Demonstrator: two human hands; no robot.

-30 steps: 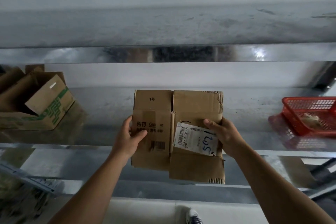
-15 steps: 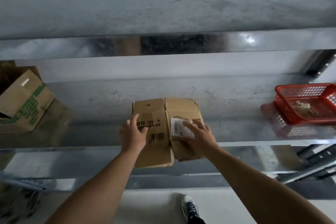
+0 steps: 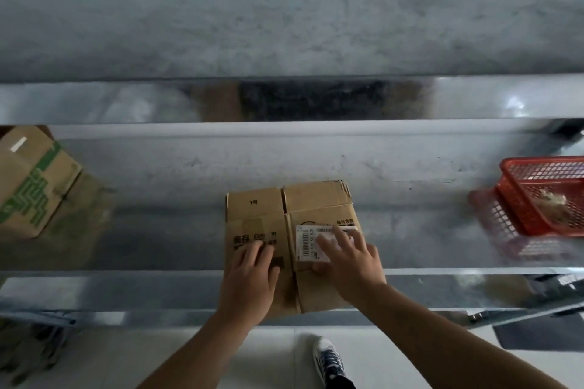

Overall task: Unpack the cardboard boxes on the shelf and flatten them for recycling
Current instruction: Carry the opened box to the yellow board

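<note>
Here, the cardboard box (image 3: 313,199) is pressed down on the shelf (image 3: 158,230), directly beneath the straight, ungripping fingers (image 3: 339,235) of the left hand (image 3: 249,281) and right hand (image 3: 350,265). Its centre fold is seen running straight ahead between the two hands, which are judged equally near.

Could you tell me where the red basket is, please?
In the head view, the red plastic basket sits far right on the metal shelf, right of the brown cardboard box.

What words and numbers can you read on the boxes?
"1号" on the middle box, left flap.
"善存 Cen" then "m" on its left panel; the line below is partly under the left hand.
The white label: barcode and digits, too small to read.
Chinese print above the label: too blurred.
The box with green print: no readable words.
</note>
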